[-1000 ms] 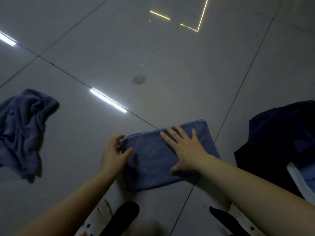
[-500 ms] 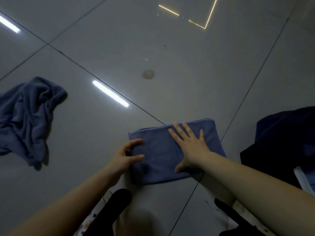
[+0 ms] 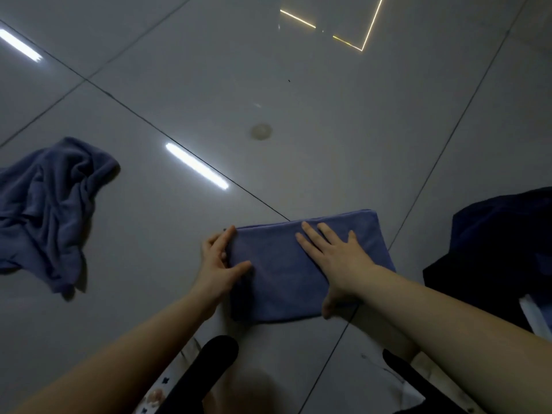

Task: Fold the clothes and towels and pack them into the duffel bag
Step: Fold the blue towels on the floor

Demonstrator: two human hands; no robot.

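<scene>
Glossy grey tiled floor (image 3: 343, 121), crossed by dark grout lines and streaked with bright reflections of strip lights. Far right, partly cut off by the frame edge: a dark navy heap of fabric (image 3: 501, 249), possibly the duffel bag or clothing, cannot tell which. Far left, well apart from the rest: a crumpled blue towel (image 3: 50, 210), unfolded, bunched in loose ridges. Centre, lying flat across a grout line: a folded blue towel (image 3: 280, 282), a neat rectangle with its far edge straight. Right hand (image 3: 337, 258) palm-down on the folded towel, fingers straight and slightly spread, pressing flat, gripping nothing. Left hand (image 3: 218, 264) at the towel's left edge, thumb lying on top of the cloth, forefinger stretched along the edge, remaining fingers tucked under or behind the fold, pinching that edge lightly. Bare forearms reaching in from the bottom corners. Below, pale patterned cloth and dark shapes, too dim to identify.
</scene>
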